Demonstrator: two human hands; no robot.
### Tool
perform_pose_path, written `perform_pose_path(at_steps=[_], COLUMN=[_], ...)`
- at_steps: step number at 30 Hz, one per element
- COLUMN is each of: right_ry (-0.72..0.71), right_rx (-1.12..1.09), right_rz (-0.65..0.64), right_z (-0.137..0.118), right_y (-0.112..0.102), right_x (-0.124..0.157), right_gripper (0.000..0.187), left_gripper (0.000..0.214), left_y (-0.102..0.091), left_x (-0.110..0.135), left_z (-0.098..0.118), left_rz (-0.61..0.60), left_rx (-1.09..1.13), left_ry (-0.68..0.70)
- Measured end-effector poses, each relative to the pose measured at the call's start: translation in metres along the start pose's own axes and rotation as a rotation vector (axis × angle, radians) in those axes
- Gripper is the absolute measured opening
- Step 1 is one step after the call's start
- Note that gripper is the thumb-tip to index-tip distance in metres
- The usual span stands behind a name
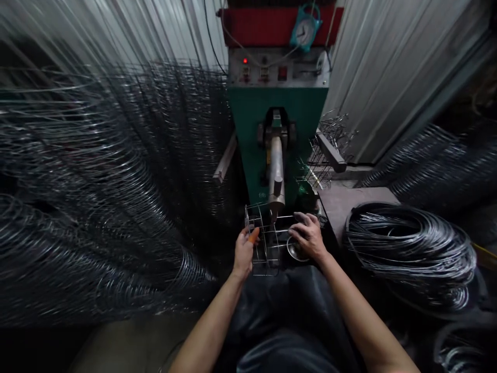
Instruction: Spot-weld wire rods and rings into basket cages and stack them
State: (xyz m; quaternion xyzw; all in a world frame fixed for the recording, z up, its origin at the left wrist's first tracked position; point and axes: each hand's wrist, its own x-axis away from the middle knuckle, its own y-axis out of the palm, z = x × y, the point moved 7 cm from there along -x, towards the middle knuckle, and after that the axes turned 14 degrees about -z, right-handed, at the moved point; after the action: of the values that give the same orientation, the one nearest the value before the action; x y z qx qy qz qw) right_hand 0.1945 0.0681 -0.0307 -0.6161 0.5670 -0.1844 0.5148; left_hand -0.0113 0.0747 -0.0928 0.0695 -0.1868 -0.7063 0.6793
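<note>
A small wire frame of thin metal rods sits under the tip of the electrode arm of a green spot welder. My left hand is closed on the frame's left side, an orange cover on its thumb. On the right, my right hand has its fingers curled over the ends of the frame's rods. Just below those fingers is a round metal ring; whether it is joined to the frame I cannot tell. The lower electrode is mostly hidden behind the wires.
Tall stacks of wire rings crowd the left side. A coil of wire lies at the right, beside a grey board. Wire pieces are heaped near a metal bar. A teal clock hangs on the machine.
</note>
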Motion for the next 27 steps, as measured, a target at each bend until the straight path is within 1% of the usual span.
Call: perform_pose_path(at_steps=[6, 9, 17, 27], right_ry=[-0.043, -0.054, -0.088, -0.091], right_rx=[0.003, 0.004, -0.004, 0.019], right_rz=[-0.03, -0.046, -0.04, -0.047], right_z=[0.001, -0.001, -0.007, -0.001], right_y=[0.002, 0.003, 0.004, -0.001], right_x=[-0.007, -0.007, -0.007, -0.017], right_gripper=[0.019, 0.018, 0.019, 0.021], left_gripper=[0.056, 0.055, 0.052, 0.055], left_y=[-0.002, -0.003, -0.009, -0.004], left_x=[-0.004, -0.003, -0.002, -0.011], left_z=[-0.001, 0.0, -0.004, 0.001], left_rz=[0.012, 0.017, 0.008, -0.016], left_rx=[0.014, 0.004, 0.052, 0.036], left_ry=[-0.024, -0.002, 0.048, 0.038])
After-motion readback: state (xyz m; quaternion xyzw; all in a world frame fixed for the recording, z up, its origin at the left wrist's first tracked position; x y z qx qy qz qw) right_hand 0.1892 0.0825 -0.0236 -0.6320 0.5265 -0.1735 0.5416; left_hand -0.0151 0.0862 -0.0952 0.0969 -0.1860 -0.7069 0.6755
